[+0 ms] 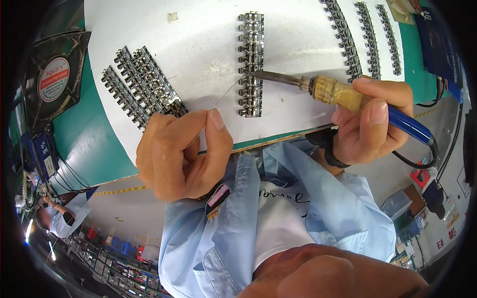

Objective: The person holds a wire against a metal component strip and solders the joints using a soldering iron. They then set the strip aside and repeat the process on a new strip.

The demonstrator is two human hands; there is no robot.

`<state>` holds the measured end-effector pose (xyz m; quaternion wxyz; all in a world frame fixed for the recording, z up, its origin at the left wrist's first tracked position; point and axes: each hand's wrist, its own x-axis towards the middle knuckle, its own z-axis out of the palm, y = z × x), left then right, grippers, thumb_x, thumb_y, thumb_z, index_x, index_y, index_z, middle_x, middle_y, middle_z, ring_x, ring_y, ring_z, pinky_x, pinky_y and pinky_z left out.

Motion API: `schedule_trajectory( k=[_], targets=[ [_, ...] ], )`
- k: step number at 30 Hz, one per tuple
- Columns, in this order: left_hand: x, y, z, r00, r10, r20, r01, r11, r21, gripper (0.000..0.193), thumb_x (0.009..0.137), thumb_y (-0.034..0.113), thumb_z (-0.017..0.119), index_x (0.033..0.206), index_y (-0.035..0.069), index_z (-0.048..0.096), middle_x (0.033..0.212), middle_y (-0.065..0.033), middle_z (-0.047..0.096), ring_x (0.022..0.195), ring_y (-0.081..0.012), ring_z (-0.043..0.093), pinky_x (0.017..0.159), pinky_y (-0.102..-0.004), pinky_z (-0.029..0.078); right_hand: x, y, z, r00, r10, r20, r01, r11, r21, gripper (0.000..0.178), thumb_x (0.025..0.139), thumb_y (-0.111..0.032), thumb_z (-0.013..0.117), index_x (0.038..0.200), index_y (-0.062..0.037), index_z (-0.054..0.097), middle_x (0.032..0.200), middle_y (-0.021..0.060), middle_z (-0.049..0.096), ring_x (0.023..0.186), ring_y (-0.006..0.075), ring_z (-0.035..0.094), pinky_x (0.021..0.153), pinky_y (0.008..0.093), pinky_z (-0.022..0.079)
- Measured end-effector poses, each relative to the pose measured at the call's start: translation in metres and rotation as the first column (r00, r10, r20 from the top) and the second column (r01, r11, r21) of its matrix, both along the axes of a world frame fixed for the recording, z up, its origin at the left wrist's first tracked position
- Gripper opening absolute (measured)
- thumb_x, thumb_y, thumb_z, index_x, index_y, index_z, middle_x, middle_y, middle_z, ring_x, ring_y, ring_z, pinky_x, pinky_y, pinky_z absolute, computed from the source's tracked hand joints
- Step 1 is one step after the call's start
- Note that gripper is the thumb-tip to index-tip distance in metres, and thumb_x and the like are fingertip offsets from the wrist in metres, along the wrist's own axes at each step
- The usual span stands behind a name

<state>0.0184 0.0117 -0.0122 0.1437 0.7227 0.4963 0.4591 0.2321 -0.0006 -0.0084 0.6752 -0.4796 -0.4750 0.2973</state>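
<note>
My right hand (375,116) grips a soldering iron (338,93) by its tan and blue handle. The iron's dark tip touches, or nearly touches, the left side of a strip of small metal connectors (255,44) standing upright in the middle of the white sheet. Between thumb and forefinger, my left hand (184,154) pinches a thin solder wire (226,93). The wire's far end meets the strip close to the iron's tip. Beside my left hand lie several similar metal strips (144,82), partly covered by my fingers.
More metal strips (367,39) lie at the right on the white sheet (198,30). A black fan (52,77) stands at the left on the green tabletop (84,144). From the iron a black cable (415,164) loops off the table's near edge. Two people are in the background.
</note>
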Motion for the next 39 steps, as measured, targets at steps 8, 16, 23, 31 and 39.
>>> schedule_trajectory(
  k=[8,16,23,31,39],
  targets=[
    [0.0021,-0.0028,0.0015,0.999,0.023,0.026,-0.023,1.0,0.01,0.022,0.065,-0.012,0.076,0.078,0.001,0.064,0.062,0.0007,0.059,0.042,-0.0087,0.03,0.039,-0.0238,0.02,0.0013,-0.0006,-0.0019,0.999,-0.034,0.017,0.034,0.999,0.019,0.028,0.093,-0.02,0.065,0.095,0.0077,0.061,0.064,0.0093,0.062,0.047,0.0083,0.053,0.045,0.0191,0.041],
    [-0.0005,0.0009,-0.0029,0.998,-0.033,0.048,0.029,0.996,0.086,0.022,0.062,-0.013,0.075,0.075,0.001,0.063,0.058,0.0011,0.056,0.042,-0.0084,0.03,0.039,-0.0236,0.02,0.0025,-0.0022,-0.0055,0.991,-0.127,0.033,0.124,0.989,0.079,0.035,0.093,-0.027,0.065,0.093,0.0078,0.06,0.064,0.0112,0.062,0.043,0.0088,0.052,0.04,0.0191,0.039],
    [-0.0044,0.0021,-0.0035,0.999,-0.046,0.017,0.045,0.997,0.064,0.023,0.061,-0.014,0.074,0.074,0.001,0.064,0.058,0.0014,0.054,0.042,-0.0084,0.03,0.039,-0.0236,0.02,-0.0032,-0.0049,-0.0036,0.998,-0.059,0.001,0.059,0.998,0.032,0.032,0.092,-0.024,0.067,0.093,0.0074,0.06,0.072,0.0126,0.065,0.045,0.0089,0.054,0.044,0.0191,0.042],
    [-0.0005,0.0018,-0.0024,1.0,-0.02,-0.003,0.02,0.999,0.048,0.023,0.061,-0.014,0.074,0.073,0.002,0.063,0.055,0.0018,0.051,0.042,-0.0091,0.03,0.04,-0.0243,0.02,-0.0038,-0.0075,-0.0019,1.0,-0.025,-0.009,0.025,1.0,0.007,0.031,0.091,-0.022,0.07,0.096,0.0068,0.061,0.076,0.0131,0.066,0.051,0.0093,0.057,0.05,0.0196,0.046],
    [-0.0021,0.0042,-0.0016,0.998,-0.035,-0.045,0.036,0.999,0.03,0.023,0.06,-0.014,0.074,0.072,0.002,0.063,0.053,0.0011,0.047,0.042,-0.0101,0.03,0.039,-0.0263,0.019,-0.0051,-0.0072,-0.0037,0.999,0.033,-0.036,-0.033,0.999,0.006,0.033,0.091,-0.024,0.071,0.098,0.0061,0.06,0.075,0.0133,0.066,0.052,0.0094,0.057,0.052,0.0195,0.045]
  ],
)
